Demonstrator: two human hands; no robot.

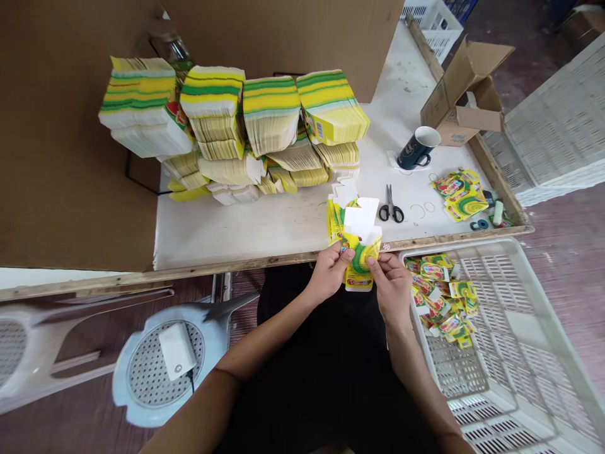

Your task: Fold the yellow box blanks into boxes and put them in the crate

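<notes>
Both hands hold one flat yellow-green printed carton blank (362, 258) just over the table's front edge. My left hand (331, 274) pinches its left side, my right hand (392, 287) grips its lower right side. The blank's white inner flaps point up. A small upright bundle of the same blanks (335, 221) stands on the table right behind it. Large stacks of flat blanks (236, 126) are piled at the back of the white table (265, 227).
A white plastic crate (520, 353) at my right holds several folded cartons (442, 296). Scissors (391, 208), a dark mug (418, 148), loose cartons (460, 192), rubber bands and an open cardboard box (466, 94) lie on the table. A plastic stool (161, 359) carrying a white charger stands at my left.
</notes>
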